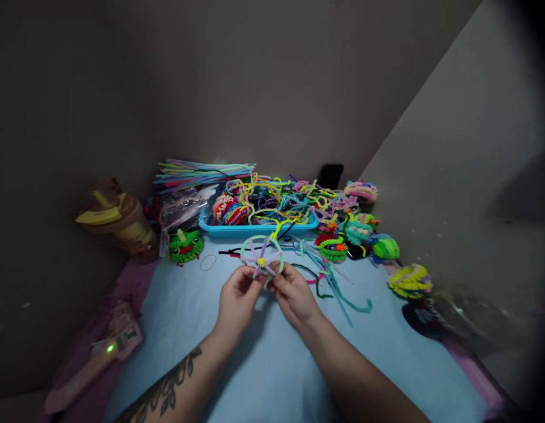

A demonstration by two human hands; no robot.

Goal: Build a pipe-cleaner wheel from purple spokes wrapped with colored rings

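Grey walls [272, 88] rise behind a worktop [184, 341] covered in light blue, with purple showing along its sides. Near the middle, the left grip [238, 294] is pinched on the lower left part of a wheel-shaped frame [261, 262], and the right grip [296, 296] is pinched on its lower right edge, fingers and thumbs closed on it. That frame is held up in front of the worktop, tilted towards the viewer, with a pale green ring, lilac and pinkish spokes and a yellow knot at the hub. Just beyond it sits a blue tray [257, 231] heaped with tangled fuzzy stems [276, 202] in many colours. Loose teal strands [336, 288] trail over the surface to the right of the hands. A green fuzzy figure [187, 248] stands left of the tray's front corner, near a clear plastic bag [182, 205], and a bundle of straight stems [206, 174] lies behind. Further left is a brown cup [138, 229] with a yellow piece on top; nearer, a pink glue gun [125, 341] shows a lit green light. Out right are more colourful fuzzy figures, the outermost a yellow one [410, 281], just beside a dark-ended bottle [424, 320] lying on its side
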